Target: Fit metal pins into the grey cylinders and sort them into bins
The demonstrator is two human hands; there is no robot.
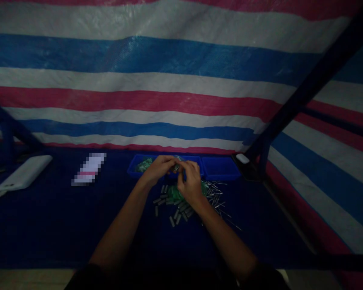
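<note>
My left hand [161, 166] and my right hand [191, 179] meet in front of the blue trays, fingertips pinched close together. Between them is a small, shiny piece [176, 166]; its kind is too dark and covered to make out. Below my right hand lies a heap of short grey cylinders [178, 215] on the dark blue table. Green plastic pieces or film [174, 194] sit among them, partly hidden by that hand. Thin metal rods [219, 203] are scattered to the right of my right wrist.
A blue tray [131, 171] at the back holds green, film-like pieces [144, 164]; another blue tray [221, 169] stands to the right. At far left lies a white power bank [26, 173] with a cable. A blurred phone-like rectangle [89, 169], a white mouse-shaped object [242, 158] and frame bars [290, 108] surround the area.
</note>
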